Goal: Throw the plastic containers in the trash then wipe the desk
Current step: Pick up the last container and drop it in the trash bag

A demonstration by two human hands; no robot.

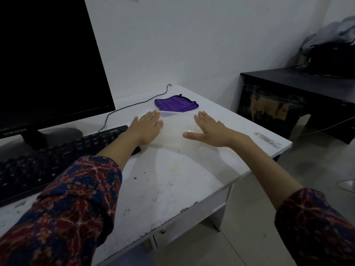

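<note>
Purple cloth [176, 103] on stained white surface [172, 181].
Black monitor [48, 60], black keyboard [57, 156], clear plastic containers [176, 131]; sleeves [76, 204] patterned red, orange and navy; scuffed black side table [278, 100].

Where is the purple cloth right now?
In the head view, the purple cloth lies on the white desk near its far edge, just beyond the clear plastic container.

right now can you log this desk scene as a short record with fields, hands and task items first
left hand: left hand, fingers straight, at left side of the clear plastic container
right hand: right hand, fingers spread, at its right side
container: on the white desk, between both hands
cloth: folded purple cloth behind the container, untouched
desk surface: dirty marks near front edge
other: black monitor, black keyboard at left
</note>
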